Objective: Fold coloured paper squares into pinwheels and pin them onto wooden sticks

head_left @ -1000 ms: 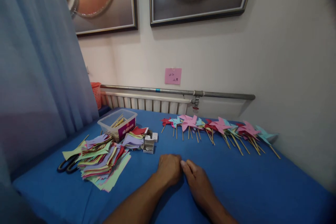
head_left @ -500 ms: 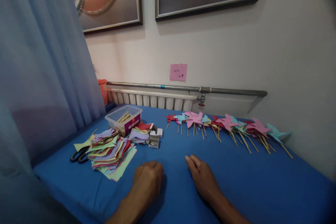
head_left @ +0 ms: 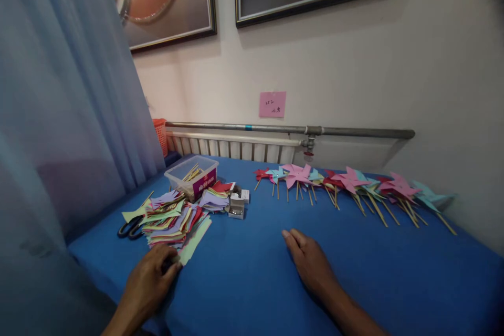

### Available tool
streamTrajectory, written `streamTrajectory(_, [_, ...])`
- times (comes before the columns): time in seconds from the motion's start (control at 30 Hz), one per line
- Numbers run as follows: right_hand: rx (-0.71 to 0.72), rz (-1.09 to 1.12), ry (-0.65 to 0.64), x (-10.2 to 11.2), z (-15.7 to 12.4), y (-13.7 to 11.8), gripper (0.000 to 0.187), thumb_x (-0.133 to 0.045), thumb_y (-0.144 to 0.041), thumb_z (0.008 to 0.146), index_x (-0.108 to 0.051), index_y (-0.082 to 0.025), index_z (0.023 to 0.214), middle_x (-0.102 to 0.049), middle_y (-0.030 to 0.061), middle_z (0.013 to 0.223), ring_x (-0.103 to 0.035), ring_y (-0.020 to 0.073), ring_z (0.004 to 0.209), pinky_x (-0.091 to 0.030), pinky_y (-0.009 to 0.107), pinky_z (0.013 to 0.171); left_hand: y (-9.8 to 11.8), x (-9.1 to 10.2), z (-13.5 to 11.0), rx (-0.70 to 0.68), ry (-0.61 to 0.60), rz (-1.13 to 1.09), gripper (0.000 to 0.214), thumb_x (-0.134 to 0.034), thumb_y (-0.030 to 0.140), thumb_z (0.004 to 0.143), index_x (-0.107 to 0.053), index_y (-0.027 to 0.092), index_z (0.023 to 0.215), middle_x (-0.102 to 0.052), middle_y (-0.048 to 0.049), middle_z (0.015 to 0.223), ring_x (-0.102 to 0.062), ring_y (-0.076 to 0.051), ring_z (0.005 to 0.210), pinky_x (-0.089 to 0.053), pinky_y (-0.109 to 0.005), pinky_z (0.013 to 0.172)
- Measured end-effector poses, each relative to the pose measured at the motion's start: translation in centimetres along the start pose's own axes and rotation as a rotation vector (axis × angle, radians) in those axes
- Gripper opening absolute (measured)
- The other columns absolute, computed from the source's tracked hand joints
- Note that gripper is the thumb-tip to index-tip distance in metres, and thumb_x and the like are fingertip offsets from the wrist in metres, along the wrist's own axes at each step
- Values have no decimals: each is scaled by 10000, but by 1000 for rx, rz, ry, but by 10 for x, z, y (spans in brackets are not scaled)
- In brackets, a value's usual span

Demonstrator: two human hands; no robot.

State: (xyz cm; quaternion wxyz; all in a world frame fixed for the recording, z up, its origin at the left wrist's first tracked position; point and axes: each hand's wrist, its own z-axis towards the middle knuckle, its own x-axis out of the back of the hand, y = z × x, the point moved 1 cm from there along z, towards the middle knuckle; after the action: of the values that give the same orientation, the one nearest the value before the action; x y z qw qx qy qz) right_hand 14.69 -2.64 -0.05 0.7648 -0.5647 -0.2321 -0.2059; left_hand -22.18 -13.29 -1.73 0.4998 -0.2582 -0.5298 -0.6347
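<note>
My left hand (head_left: 151, 275) is at the near end of a stack of coloured paper pieces (head_left: 171, 226), its fingertips by the pale green sheets (head_left: 195, 244). Its thumb stands apart from the curled fingers, and no paper is lifted. My right hand (head_left: 309, 260) rests on the blue cloth with its fingers curled in and nothing visible in them. Black-handled scissors (head_left: 132, 228) lie left of the stack, partly under paper. Right of it are a smaller paper pile (head_left: 214, 198) and small white boxes (head_left: 237, 206) holding little metal pieces.
A clear plastic tub (head_left: 191, 173) of wooden sticks stands behind the papers. Paper pinwheels on sticks (head_left: 350, 179) lie in a row along the wall side. A blue curtain (head_left: 79, 89) hangs at left. A metal pipe (head_left: 362, 132) and radiator (head_left: 232, 148) run behind.
My left hand has moved left from the bare cloth to the paper stack, and its fingers have loosened. My right hand stays curled in place. The view has shifted slightly.
</note>
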Motion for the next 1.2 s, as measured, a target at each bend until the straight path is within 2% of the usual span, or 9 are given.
streamTrajectory(0.1, [-16,1,-19,0,0,1,435,-366,-545,940,-308,-250,625,-358,-50,574,-385,152,567,-284,289,581,-5,9,0,-30,-88,38,196,-544,373,885,-693,245,887,-712,-36,981,-656,-211,917,-496,-309,832])
streamTrajectory(0.17, [-23,7,-26,0,0,2,434,-362,-549,938,-310,-251,627,-358,-49,579,-382,153,571,-284,291,585,-6,13,0,-41,-103,81,211,-511,357,911,-694,252,904,-708,-35,1003,-659,-204,910,-489,-300,810])
streamTrajectory(0.4, [-22,-5,-28,-1,2,2,442,-353,-564,933,-327,-247,625,-389,-44,581,-405,157,581,-291,298,602,2,2,6,-144,16,381,336,-424,303,973,-711,217,821,-700,-75,913,-654,-218,835,-467,-325,788])
streamTrajectory(0.6, [-12,-18,-27,-2,2,3,438,-358,-551,939,-335,-245,626,-405,-42,574,-409,155,576,-291,295,594,14,-4,4,-188,38,301,253,-503,345,956,-723,227,917,-707,-69,972,-664,-211,870,-486,-318,780])
streamTrajectory(0.77, [7,-30,-20,-1,1,2,439,-355,-553,938,-338,-246,625,-413,-42,568,-411,153,563,-287,292,585,36,-8,6,-191,42,427,226,-530,311,944,-726,207,902,-718,-93,976,-667,-260,900,-479,-378,821])
streamTrajectory(0.9, [0,-26,-25,0,2,0,438,-347,-558,931,-335,-247,622,-405,-42,572,-413,153,566,-290,291,593,42,-13,9,-202,63,516,232,-514,253,953,-735,197,910,-730,-101,963,-670,-275,909,-465,-400,847])
streamTrajectory(1.07, [-9,-24,-32,0,3,-2,439,-340,-565,929,-317,-246,629,-392,-45,582,-410,151,578,-288,290,594,38,-15,10,-170,125,567,244,-508,180,955,-727,184,1062,-728,-116,1008,-672,-266,925,-460,-377,848])
streamTrajectory(1.2, [-23,-30,-40,0,3,0,438,-336,-560,930,-311,-244,627,-375,-51,568,-394,145,565,-274,289,584,37,-14,12,-152,92,583,337,-452,93,952,-695,189,1165,-718,-111,1037,-663,-255,957,-449,-370,857])
